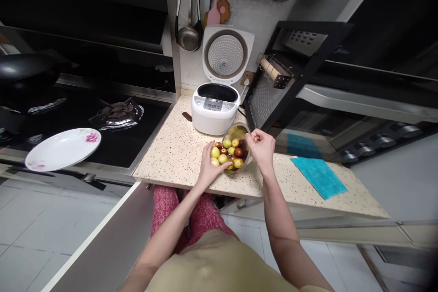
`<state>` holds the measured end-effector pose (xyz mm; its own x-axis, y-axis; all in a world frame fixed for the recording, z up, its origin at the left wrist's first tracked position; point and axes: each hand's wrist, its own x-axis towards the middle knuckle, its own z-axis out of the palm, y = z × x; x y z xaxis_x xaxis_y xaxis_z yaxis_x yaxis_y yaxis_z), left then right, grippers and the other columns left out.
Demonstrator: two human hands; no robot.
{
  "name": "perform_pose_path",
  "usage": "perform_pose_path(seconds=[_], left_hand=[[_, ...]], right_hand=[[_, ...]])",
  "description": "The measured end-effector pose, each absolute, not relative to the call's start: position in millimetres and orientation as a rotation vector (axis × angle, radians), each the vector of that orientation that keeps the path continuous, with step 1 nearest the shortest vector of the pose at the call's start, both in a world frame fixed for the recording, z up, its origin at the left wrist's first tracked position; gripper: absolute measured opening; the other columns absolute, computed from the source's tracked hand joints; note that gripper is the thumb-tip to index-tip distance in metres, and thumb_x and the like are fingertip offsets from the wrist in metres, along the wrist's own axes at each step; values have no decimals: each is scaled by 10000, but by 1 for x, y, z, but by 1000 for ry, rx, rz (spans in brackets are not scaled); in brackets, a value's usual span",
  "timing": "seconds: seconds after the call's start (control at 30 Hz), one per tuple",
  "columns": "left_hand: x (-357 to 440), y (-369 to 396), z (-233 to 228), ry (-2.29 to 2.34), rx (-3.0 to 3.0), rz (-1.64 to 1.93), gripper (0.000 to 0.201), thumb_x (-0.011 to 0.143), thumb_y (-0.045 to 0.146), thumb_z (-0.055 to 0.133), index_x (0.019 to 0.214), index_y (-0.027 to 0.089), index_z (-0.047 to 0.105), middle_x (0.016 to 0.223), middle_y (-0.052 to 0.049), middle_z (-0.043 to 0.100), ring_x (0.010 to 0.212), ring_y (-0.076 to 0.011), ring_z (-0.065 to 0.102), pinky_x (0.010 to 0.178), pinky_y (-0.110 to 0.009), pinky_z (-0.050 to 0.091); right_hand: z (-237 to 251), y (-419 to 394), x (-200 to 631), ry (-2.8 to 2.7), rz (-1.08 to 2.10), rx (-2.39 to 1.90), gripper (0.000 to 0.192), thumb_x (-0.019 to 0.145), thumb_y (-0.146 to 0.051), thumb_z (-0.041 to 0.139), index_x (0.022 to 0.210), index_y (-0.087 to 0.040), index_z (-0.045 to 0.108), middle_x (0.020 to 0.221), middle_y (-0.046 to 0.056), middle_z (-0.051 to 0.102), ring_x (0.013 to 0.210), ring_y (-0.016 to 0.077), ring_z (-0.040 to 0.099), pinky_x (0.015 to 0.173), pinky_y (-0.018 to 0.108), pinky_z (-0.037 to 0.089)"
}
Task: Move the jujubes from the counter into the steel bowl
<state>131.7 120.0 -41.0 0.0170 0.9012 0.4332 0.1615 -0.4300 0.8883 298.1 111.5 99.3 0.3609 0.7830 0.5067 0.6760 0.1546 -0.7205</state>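
A metal bowl [237, 132] tilts on the speckled counter [178, 150], holding several green and reddish-brown small fruits [230, 152]. My left hand [209, 164] rests against the bowl's near left side, fingers spread over the fruits. My right hand [262, 147] grips the bowl's right rim, fingers curled. Just behind the bowl stands a white rice cooker [214, 109] with its lid open.
A white flowered plate [63, 148] sits at the front edge of the black gas stove [116, 116] on the left. A teal cloth [319, 175] lies on the counter to the right. An open black appliance door [273, 96] stands right of the bowl. Utensils hang on the wall.
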Motion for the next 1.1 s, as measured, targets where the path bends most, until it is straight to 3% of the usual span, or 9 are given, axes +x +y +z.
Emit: perform_pose_path(seconds=[0.37, 0.7, 0.83, 0.93, 1.1], left_hand=[[132, 119, -45, 1171, 1769, 1381, 1035, 682, 529, 932, 1547, 254, 434, 1596, -198, 412, 1515, -393, 397, 1243, -593, 329], [131, 116, -46, 1209, 1920, 1379, 945, 772, 403, 886, 1573, 261, 405, 1646, -204, 356, 1551, -419, 340, 1220, -646, 349], [136, 106, -35, 1174, 2138, 1549, 787, 911, 353, 751, 1596, 282, 371, 1651, -164, 393, 1586, -370, 292, 1248, -656, 303], [135, 97, -28, 1033, 2418, 1591, 706, 976, 315, 669, 1607, 289, 355, 1617, -144, 465, 1570, -321, 347, 1274, -645, 258], [115, 84, -30, 1120, 2385, 1616, 644, 968, 363, 692, 1549, 229, 450, 1567, -171, 516, 1545, -350, 386, 1259, -671, 275]], right_hand=[[116, 117, 301, -1345, 10, -1728, 287, 749, -309, 604, 550, -242, 410, 504, -60, 424, 520, 130, 394, 595, 270, 307], [116, 113, 300, -1377, -102, -1793, 269, 765, -281, 596, 566, -243, 420, 528, -40, 483, 541, 149, 445, 609, 276, 310], [114, 105, 304, -1382, -156, -1764, 273, 788, -288, 594, 578, -241, 426, 525, -46, 472, 535, 142, 440, 603, 271, 310], [113, 95, 309, -1383, -201, -1707, 299, 813, -304, 595, 582, -237, 417, 519, -55, 448, 526, 127, 422, 601, 263, 316], [115, 73, 322, -1349, -214, -1519, 362, 857, -326, 603, 593, -232, 374, 542, -69, 379, 521, 100, 369, 564, 249, 306]])
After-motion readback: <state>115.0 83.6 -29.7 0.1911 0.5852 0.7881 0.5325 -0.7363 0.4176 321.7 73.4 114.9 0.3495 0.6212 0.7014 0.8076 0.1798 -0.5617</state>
